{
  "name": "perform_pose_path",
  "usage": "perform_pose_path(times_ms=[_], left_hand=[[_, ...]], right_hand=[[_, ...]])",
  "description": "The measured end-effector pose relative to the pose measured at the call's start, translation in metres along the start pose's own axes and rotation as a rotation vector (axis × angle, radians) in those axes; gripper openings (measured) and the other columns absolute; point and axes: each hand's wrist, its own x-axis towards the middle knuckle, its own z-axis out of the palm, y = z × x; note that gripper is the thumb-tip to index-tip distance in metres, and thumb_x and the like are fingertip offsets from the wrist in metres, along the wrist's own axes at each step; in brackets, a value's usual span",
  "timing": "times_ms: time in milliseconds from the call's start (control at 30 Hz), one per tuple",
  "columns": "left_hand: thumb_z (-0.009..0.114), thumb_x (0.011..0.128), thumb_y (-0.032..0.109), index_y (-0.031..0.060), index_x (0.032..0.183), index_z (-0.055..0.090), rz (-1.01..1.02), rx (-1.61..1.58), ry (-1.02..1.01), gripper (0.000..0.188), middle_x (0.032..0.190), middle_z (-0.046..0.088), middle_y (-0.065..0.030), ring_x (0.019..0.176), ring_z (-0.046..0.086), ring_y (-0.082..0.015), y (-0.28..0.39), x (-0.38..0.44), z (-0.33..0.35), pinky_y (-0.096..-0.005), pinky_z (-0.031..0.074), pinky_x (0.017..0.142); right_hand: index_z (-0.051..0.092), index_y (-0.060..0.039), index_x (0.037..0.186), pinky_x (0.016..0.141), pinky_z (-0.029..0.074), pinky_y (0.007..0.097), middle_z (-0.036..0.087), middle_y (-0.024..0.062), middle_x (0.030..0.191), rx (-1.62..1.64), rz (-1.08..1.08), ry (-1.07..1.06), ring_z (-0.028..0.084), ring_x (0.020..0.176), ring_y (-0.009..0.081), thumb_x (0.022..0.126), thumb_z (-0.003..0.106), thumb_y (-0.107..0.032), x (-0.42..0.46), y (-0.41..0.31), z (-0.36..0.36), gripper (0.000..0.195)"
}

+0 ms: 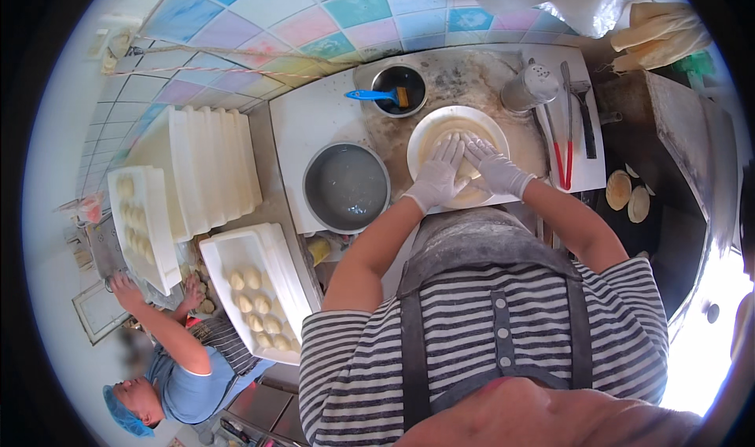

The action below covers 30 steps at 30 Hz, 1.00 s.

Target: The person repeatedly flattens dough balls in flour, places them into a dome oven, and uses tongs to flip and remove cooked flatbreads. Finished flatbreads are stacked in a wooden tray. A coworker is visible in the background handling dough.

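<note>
A white round dish [417, 137] holds a beige layer and what looks like a pale piece of dough [468, 169]. My left hand [438, 175], in a thin translucent glove, lies flat on the dough with the fingers pointing away from me. Gloved as well, my right hand [495, 166] rests flat beside it, and the fingertips of both hands nearly meet. The palms cover much of the dough, so its full outline is hidden. Just left of the dish stands a grey metal pot [347, 188] of cloudy liquid. Behind it, a blue-handled brush [377, 95] lies across a bowl of dark liquid [394, 76].
A metal shaker [528, 87], red-handled tongs [563, 152] and a black-handled scraper [586, 119] are at right. Flatbreads [618, 189] lie in a dark oven-like space. Leftward are stacked white trays [215, 169], a tray [221, 246] of dough balls and a co-worker [183, 382].
</note>
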Motion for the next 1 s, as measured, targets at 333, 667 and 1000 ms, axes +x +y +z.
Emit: perform_pose_path(times_ms=[333,667,1000], left_hand=[[0.051,0.084,0.044,0.0093,0.123,0.054,0.089,0.015,-0.045,0.053,0.119,0.055,-0.0199,0.119,0.042,-0.036,0.028,0.01,0.031,-0.0416,0.026,0.106],[0.052,0.087,0.038,0.0008,0.142,0.021,-0.245,-0.356,0.152,0.073,0.149,0.015,-0.0207,0.139,0.013,-0.0319,-0.01,-0.027,0.017,-0.0397,0.011,0.113],[0.014,0.096,0.052,0.005,0.145,0.012,-0.641,-1.75,0.241,0.068,0.152,0.011,-0.0096,0.141,0.006,-0.022,-0.012,-0.042,-0.021,-0.0378,0.004,0.113]], right_hand=[[0.029,-0.0043,0.139,0.112,0.017,0.0421,0.021,0.0186,0.148,-0.069,-0.292,-0.125,0.019,0.137,0.0339,0.084,0.057,-0.033,0.044,0.02,-0.023,0.068],[0.025,-0.0049,0.142,0.112,0.017,0.0405,0.02,0.0171,0.148,-0.162,-0.042,0.128,0.019,0.138,0.0307,0.079,0.059,-0.043,0.027,0.002,-0.007,0.081],[0.031,0.001,0.137,0.112,0.018,0.0407,0.026,0.0187,0.145,-0.329,-0.036,0.248,0.022,0.137,0.0303,0.081,0.054,-0.045,0.04,-0.009,0.011,0.076]])
